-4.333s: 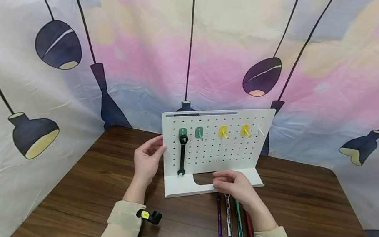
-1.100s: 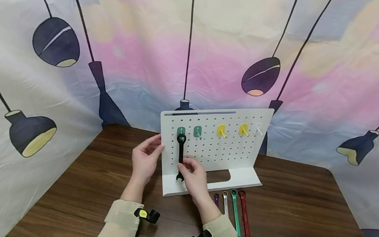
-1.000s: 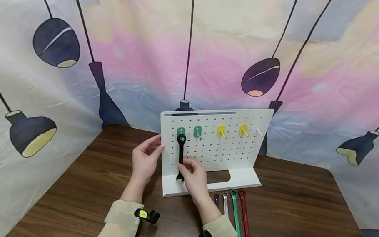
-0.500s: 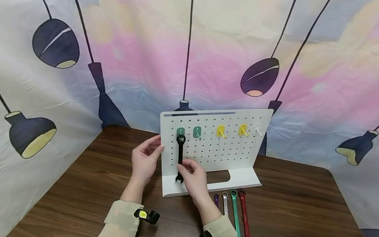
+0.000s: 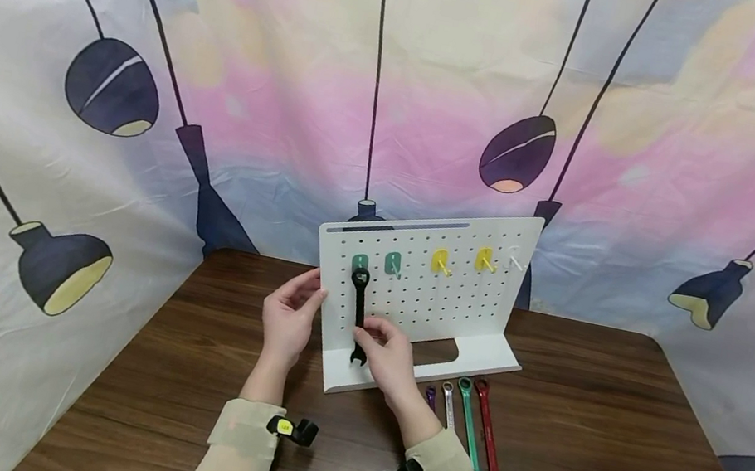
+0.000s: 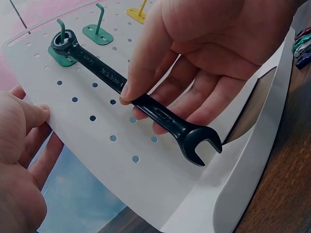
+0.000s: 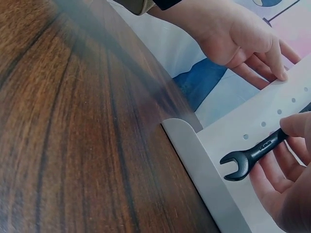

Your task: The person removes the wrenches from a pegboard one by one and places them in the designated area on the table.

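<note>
A black combination wrench (image 6: 160,114) hangs with its ring end around the leftmost green hook (image 6: 63,54) of a white pegboard (image 5: 455,308). My right hand (image 5: 389,355) pinches its shank between thumb and fingers, above the open-ended jaw, which points down toward the board's foot. In the left wrist view the shank stands a little off the board's face. My left hand (image 5: 289,319) grips the board's left edge, thumb at the front and fingers behind it. A second green hook (image 5: 393,263), two yellow hooks (image 5: 439,261) and a clear hook (image 5: 514,257) carry nothing.
On the brown wooden table (image 5: 613,445), right of my right forearm, lie purple (image 5: 431,396), silver (image 5: 448,404), green (image 5: 471,425) and red (image 5: 490,441) wrenches, partly covered by the arm. A printed cloth (image 5: 297,87) hangs behind the table.
From over the table wrenches, my right hand has moved left and taken hold of the hanging black wrench. Its lower end has shifted slightly downward. My left hand stays on the board's edge.
</note>
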A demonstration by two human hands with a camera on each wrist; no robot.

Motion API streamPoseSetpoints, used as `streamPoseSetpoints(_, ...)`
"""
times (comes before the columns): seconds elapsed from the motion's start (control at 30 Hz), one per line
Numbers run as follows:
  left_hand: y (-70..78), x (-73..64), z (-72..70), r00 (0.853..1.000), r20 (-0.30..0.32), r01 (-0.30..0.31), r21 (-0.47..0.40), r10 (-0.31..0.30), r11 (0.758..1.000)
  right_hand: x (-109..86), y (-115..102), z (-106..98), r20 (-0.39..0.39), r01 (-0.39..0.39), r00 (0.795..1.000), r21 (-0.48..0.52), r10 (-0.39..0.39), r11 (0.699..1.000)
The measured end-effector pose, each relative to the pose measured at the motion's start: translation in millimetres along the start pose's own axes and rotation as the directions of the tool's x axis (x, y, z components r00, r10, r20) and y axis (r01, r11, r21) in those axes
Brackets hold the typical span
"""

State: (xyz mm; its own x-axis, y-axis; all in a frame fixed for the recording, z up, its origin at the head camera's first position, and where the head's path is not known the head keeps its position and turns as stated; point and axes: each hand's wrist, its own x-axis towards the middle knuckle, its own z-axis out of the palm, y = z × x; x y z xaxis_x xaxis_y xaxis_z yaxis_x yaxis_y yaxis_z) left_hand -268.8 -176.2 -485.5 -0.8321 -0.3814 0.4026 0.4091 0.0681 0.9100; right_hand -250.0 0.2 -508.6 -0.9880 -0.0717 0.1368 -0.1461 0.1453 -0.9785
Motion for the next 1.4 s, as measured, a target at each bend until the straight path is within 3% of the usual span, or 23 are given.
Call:
streamPoseSetpoints(0.57, -2.4, -0.8, -2.8, 0.999, 0.031, -0.029, -0.014, 0.03, 0.999, -0.8, 2.3, -2.6, 0.025, -0.007, 1.0, 0.033, 0.006, 0.999)
streamPoseSetpoints(1.4, -5.6, -0.6, -4.3, 0.999, 0.026, -0.029, -0.024, 0.03, 0.999, 1.1, 4.7, -4.2, 0.028, -0.025, 0.999, 0.056, 0.024, 0.998)
